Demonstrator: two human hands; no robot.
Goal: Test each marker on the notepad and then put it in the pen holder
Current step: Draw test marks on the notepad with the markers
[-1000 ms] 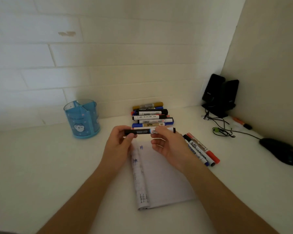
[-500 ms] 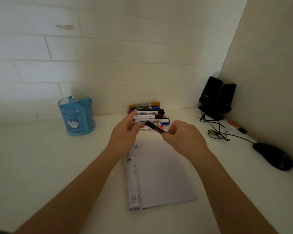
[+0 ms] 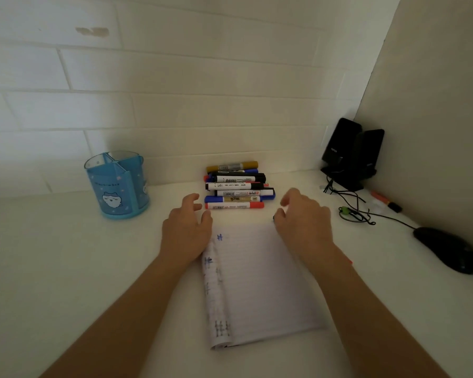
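Pressing the notepad (image 3: 262,282) flat with the spread left hand (image 3: 186,230) helps. Right hand (image 3: 303,216) curls near the markers (image 3: 235,186) by the tabletop's (image 3: 66,268) back edge; I cannot tell what it pinches.

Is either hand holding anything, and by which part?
Left hand holds nothing. Right hand curls over a small dark tip; whether it grips anything, and where, cannot be told.
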